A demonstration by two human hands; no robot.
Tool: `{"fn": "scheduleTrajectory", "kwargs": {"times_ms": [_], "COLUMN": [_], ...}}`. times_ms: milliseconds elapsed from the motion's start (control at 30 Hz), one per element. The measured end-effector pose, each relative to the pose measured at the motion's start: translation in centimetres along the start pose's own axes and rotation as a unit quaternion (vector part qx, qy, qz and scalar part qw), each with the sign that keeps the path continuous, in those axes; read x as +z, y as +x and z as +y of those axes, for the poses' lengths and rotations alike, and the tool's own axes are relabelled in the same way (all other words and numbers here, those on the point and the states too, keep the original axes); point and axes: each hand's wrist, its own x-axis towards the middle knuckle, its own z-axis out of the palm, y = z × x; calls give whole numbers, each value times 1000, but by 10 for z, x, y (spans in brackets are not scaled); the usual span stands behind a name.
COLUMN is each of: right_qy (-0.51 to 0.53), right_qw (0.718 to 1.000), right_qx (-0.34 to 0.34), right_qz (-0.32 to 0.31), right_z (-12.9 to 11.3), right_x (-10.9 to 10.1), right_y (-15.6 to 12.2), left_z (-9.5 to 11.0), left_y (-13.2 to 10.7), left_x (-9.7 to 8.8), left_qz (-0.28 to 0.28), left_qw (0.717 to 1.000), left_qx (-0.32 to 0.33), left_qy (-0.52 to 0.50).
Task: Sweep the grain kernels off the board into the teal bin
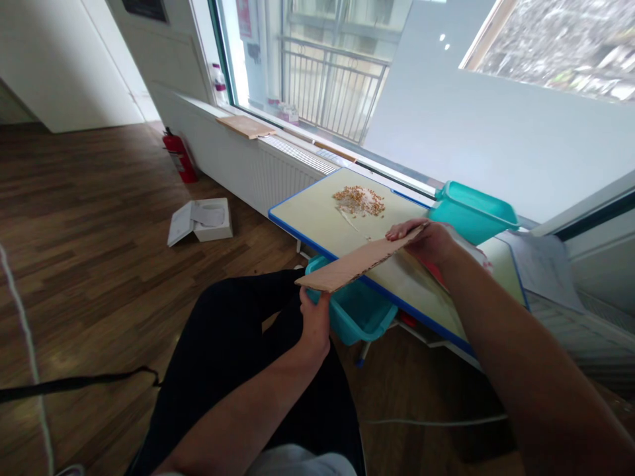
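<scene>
A flat strip of cardboard is held between my two hands, slanting over the near edge of the table. My left hand grips its lower left end, thumb near the edge. At the upper right end, my right hand is closed around the cardboard. Beyond it, a pile of corn-like kernels mixed with white grains lies on the pale table with a blue rim. Under the cardboard, below the table edge, a teal bin sits partly hidden.
Another teal bin stands at the table's back right, by the window. A white radiator runs behind the table. On the wooden floor are an opened white box, a red fire extinguisher and a pale cable.
</scene>
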Motion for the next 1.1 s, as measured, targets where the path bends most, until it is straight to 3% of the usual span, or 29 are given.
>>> {"fn": "scheduleTrajectory", "kwargs": {"times_ms": [467,833,967,1100], "right_qy": [-16,-1,32,49], "right_qw": [1000,999,998,994], "right_qx": [-5,-14,24,13], "right_qz": [18,32,49,94], "right_z": [0,-8,-10,-19], "right_x": [-16,-9,-7,-5], "right_y": [-33,-37,-37,-42], "left_z": [-21,-19,-17,-14], "left_y": [-18,-20,-20,-23], "left_x": [13,16,13,11], "left_qz": [-32,-20,-21,-27], "left_qw": [999,999,999,999], "left_qx": [-2,-14,-20,-29], "left_qy": [-19,-21,-25,-34]}}
